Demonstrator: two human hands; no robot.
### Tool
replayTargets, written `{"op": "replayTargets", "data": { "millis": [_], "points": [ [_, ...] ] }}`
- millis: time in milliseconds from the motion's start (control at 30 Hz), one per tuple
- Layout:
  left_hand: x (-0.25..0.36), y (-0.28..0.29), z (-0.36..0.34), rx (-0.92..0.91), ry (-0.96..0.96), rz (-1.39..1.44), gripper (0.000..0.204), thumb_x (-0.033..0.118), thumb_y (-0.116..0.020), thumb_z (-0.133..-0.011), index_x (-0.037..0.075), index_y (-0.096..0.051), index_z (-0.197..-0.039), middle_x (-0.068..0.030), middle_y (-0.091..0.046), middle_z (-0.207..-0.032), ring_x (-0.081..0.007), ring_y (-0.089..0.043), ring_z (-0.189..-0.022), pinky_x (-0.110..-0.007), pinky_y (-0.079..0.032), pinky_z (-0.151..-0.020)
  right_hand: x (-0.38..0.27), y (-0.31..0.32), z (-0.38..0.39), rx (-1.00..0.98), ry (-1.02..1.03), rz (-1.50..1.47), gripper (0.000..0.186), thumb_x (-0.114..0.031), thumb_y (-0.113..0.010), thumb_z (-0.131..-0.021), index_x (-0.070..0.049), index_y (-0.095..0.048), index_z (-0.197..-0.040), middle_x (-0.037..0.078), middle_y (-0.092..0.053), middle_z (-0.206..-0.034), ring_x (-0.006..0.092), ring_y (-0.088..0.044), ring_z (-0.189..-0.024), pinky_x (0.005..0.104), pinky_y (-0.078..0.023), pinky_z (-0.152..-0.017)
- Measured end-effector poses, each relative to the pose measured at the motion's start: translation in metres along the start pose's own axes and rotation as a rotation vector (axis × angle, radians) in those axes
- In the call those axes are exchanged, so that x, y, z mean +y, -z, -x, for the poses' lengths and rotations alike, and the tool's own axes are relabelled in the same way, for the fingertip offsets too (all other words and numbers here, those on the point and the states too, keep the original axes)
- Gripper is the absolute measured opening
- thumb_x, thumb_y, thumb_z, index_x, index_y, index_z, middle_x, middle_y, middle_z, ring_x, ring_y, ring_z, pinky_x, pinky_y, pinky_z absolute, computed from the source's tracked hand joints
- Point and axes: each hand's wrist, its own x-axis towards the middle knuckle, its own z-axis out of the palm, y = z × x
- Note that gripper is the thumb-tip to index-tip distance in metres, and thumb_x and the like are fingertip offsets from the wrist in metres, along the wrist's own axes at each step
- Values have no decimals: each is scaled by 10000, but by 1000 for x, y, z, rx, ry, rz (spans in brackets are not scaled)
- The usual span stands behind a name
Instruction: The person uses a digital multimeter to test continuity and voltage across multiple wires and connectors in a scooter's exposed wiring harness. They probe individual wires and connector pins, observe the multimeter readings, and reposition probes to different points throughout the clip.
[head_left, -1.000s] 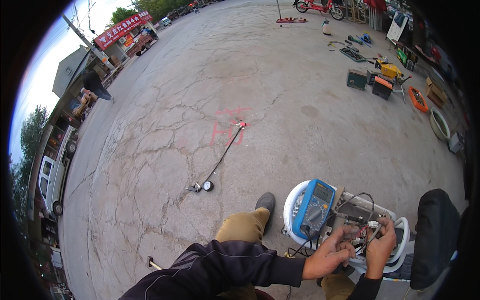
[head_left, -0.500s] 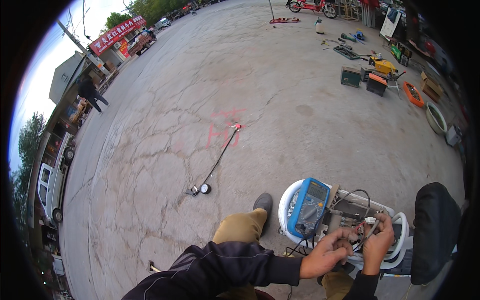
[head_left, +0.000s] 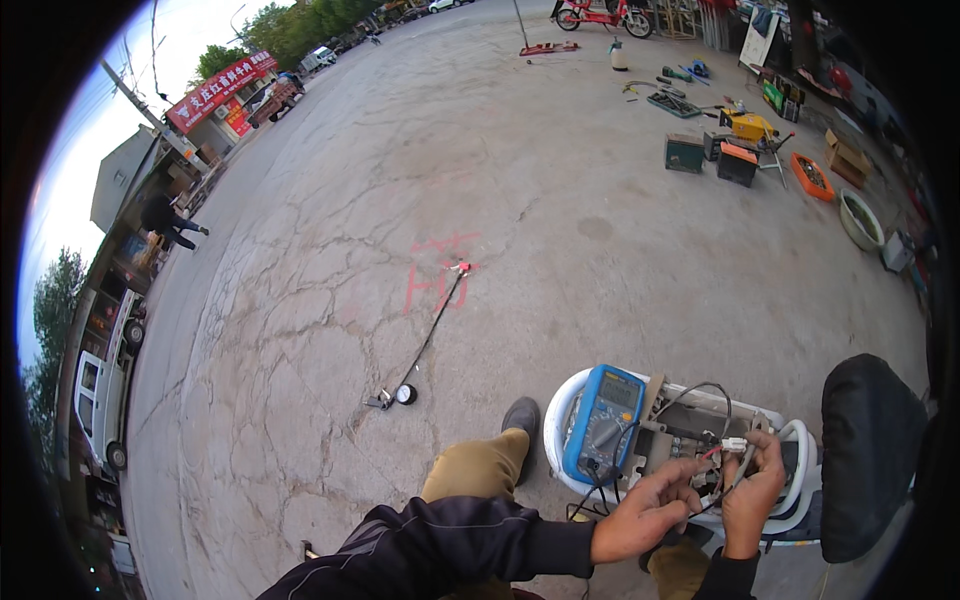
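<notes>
My right hand (head_left: pixel 752 500) is closed round a grey wire beside a white plug connector (head_left: pixel 734 444), over the open body of a white-framed electric scooter (head_left: pixel 790 440). Close by on its left, my left hand (head_left: pixel 648 512) is pinched shut near thin dark wires, but what sits between its fingertips is too small to tell. A short red wire (head_left: pixel 712 453) shows above the left fingers. The blue multimeter (head_left: pixel 604 425) rests on the white curved frame, its screen lit and black leads (head_left: pixel 600 490) hanging from its lower end.
Right of the scooter body is a black seat (head_left: pixel 872 455). A tyre inflator gauge (head_left: pixel 405 394) with a hose lies on the cracked concrete. Farther right stand batteries (head_left: pixel 737 163), an orange tray (head_left: pixel 812 177), a cardboard box (head_left: pixel 847 158) and a basin (head_left: pixel 861 220). A person (head_left: pixel 170 220) bends far left.
The view has shifted slightly. Both hands stay at the wires, and the white plug now shows more plainly beside the right fingers. The far person has bent lower.
</notes>
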Motion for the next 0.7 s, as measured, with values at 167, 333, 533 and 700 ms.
{"op": "replayTargets", "data": {
  "millis": [167,333,533,700],
  "points": [
    [15,0,3,46,-23,-216,787,19,-561,-938,62,-441,-1715,-119,-654,-1408,-155,-692,-1021,-327,-614,-864,-1,5,1,-1,44,42,343,38,-744,-907,17,-683,-1244,155,-768,-1159,258,-749,-1083,391,-573,-995],
    [5,0,5,59,-121,-96,775,-31,-556,-956,-14,-383,-1711,-147,-492,-1658,-173,-646,-1134,-309,-614,-825,5,13,2,-67,29,-40,341,65,-770,-951,-13,-661,-1264,70,-749,-1040,137,-709,-964,293,-568,-851],
    [17,-6,7,101,-14,-81,758,-50,-528,-955,-82,-360,-1694,-175,-549,-1537,-161,-636,-1108,-309,-595,-827,-16,11,0,-67,38,-44,348,99,-759,-980,-7,-645,-1290,31,-707,-1046,92,-672,-994,246,-545,-888],
    [26,-9,5,104,-21,-83,759,-64,-511,-942,-87,-369,-1688,-172,-567,-1473,-158,-628,-1091,-302,-587,-826,-23,12,-3,-63,26,-15,354,94,-753,-986,-9,-636,-1304,37,-712,-1062,101,-676,-991,251,-546,-888]
  ]
}}
